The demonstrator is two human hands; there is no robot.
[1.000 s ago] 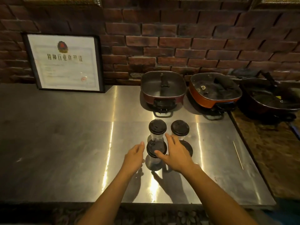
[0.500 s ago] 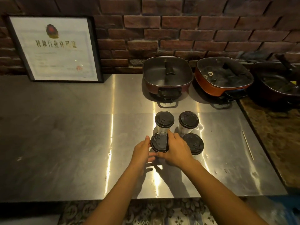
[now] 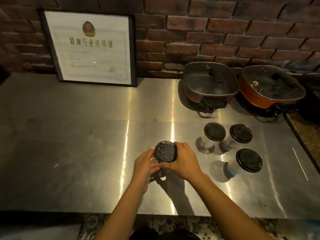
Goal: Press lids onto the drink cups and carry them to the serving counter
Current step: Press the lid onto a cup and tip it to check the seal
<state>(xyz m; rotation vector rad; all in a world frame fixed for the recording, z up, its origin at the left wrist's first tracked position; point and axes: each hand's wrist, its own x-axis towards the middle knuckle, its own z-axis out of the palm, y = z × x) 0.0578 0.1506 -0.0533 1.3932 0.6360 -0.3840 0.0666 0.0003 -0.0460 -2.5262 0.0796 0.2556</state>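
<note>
Both hands clasp one drink cup (image 3: 165,152) above the steel desk (image 3: 86,153): left hand (image 3: 144,166) and right hand (image 3: 186,161), fingers wrapped round its sides under the black lid (image 3: 164,151). Three lidded cups (image 3: 214,132) stand just right, well apart from the grip.

A framed certificate (image 3: 90,47) leans against the brick wall (image 3: 225,32) at the far left of the steel counter (image 3: 69,144). Two lidded electric pans sit far right: a dark one (image 3: 209,84) and, touching it on the right, a red one (image 3: 271,87). A thin stick (image 3: 300,164) lies near the right edge.
</note>
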